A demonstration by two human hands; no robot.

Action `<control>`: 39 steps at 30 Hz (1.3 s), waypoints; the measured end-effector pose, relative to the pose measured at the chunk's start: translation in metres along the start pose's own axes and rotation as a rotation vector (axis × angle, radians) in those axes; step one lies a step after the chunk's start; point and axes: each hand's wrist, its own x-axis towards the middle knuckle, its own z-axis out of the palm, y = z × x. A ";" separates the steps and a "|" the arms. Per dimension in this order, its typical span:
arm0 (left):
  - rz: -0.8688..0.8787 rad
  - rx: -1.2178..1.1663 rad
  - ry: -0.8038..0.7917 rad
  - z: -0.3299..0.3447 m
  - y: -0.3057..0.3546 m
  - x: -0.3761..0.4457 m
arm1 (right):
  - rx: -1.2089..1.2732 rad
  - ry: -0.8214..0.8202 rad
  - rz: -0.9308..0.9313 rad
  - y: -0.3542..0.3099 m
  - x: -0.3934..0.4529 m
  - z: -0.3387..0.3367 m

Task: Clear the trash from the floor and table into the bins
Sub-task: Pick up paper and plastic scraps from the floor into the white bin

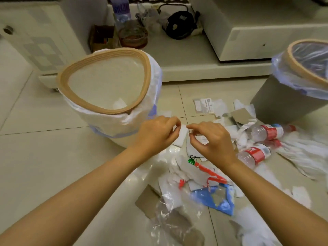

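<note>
A tan-rimmed bin lined with a white plastic bag [106, 82] stands at ten o'clock and a grey bin with a clear liner [291, 96] at two o'clock, on a pale tiled floor [35, 148] strewn from centre to five o'clock with torn paper, plastic film and two clear plastic bottles with red labels [262, 139]. Between the bins, the left hand [156, 134] and the right hand [211, 139] each pinch, with curled fingers, an edge of a small white scrap of paper [182, 134] held above the litter.

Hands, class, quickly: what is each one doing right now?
Left hand: pinches one edge of a white paper scrap.
Right hand: pinches the scrap's other edge.
</note>
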 end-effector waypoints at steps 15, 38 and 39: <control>-0.193 -0.161 -0.735 0.173 0.005 0.030 | -0.247 -0.436 0.543 0.103 -0.081 0.016; 0.171 -0.026 -0.848 0.189 -0.017 0.038 | -0.356 -0.849 0.697 0.135 -0.063 0.042; 0.185 0.007 -0.835 0.191 -0.014 0.036 | -0.370 -0.858 0.685 0.136 -0.061 0.044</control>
